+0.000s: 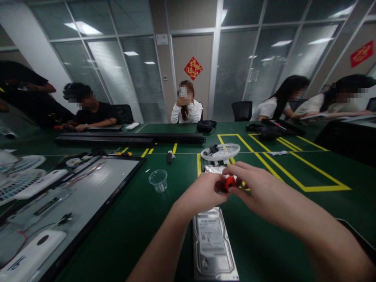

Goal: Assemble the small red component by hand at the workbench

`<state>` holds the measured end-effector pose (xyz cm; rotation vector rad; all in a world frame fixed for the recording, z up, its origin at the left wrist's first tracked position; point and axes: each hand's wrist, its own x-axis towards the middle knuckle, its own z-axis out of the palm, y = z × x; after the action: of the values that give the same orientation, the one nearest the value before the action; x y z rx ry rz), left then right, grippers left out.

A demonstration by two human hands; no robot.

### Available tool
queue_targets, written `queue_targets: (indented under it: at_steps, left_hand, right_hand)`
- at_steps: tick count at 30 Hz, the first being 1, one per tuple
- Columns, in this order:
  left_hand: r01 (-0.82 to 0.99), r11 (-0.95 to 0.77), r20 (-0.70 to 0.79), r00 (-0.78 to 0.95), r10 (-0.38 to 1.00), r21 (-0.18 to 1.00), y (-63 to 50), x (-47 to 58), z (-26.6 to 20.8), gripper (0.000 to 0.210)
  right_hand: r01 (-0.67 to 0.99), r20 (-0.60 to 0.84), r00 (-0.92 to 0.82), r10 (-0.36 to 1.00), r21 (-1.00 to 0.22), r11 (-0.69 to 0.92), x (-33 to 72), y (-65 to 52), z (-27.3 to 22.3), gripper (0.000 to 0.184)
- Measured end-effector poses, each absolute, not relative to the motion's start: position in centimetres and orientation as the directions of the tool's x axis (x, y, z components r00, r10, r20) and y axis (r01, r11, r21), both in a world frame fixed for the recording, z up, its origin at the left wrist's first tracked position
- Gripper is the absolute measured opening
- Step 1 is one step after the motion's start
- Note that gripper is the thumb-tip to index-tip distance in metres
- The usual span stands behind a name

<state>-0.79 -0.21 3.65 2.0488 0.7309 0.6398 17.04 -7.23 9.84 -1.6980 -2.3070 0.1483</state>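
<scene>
Red object (230,183), held between left hand (209,191) and right hand (253,181)

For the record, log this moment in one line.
left hand: at red object; right hand: at red object; hard drive: on green table

Left of the left hand (205,192) lies a flat-screen panel (98,192); far beyond that hand hangs a red diamond door sign (193,68).

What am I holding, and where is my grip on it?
A small red object, held at its visible red part between your left hand and right hand; the rest is hidden.
</scene>
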Motion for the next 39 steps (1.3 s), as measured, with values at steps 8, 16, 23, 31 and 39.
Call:
queue_targets:
  at_steps: [8, 16, 23, 31, 39]
  left_hand:
    - [0.245, -0.398, 0.131, 0.687, 0.715, 0.884, -0.07, -0.79, 3.45, 0.019]
    - [0.260, -0.507, 0.198, 0.704, 0.682, 0.822, -0.09, -0.83, 3.54, 0.016]
    - [0.262, -0.419, 0.139, 0.683, 0.717, 0.870, -0.20, -0.77, 3.72, 0.017]
    - [0.272, -0.509, 0.205, 0.688, 0.696, 0.817, -0.21, -0.84, 3.58, 0.014]
    - [0.260, -0.428, 0.155, 0.674, 0.722, 0.866, -0.25, -0.78, 3.82, 0.014]
  right_hand:
    - [0.954, 0.131, -0.206, 0.970, -0.193, 0.229, 16.69, -6.74, 9.74, 0.005]
    - [0.895, 0.156, -0.318, 0.935, -0.278, 0.350, 17.00, -7.14, 9.84, 0.029]
    - [0.961, 0.124, -0.184, 0.975, -0.185, 0.205, 16.73, -6.86, 9.92, 0.010]
    - [0.907, 0.175, -0.304, 0.937, -0.248, 0.340, 16.89, -7.14, 10.02, 0.029]
    - [0.960, 0.141, -0.192, 0.971, -0.179, 0.216, 16.83, -6.98, 9.92, 0.006]
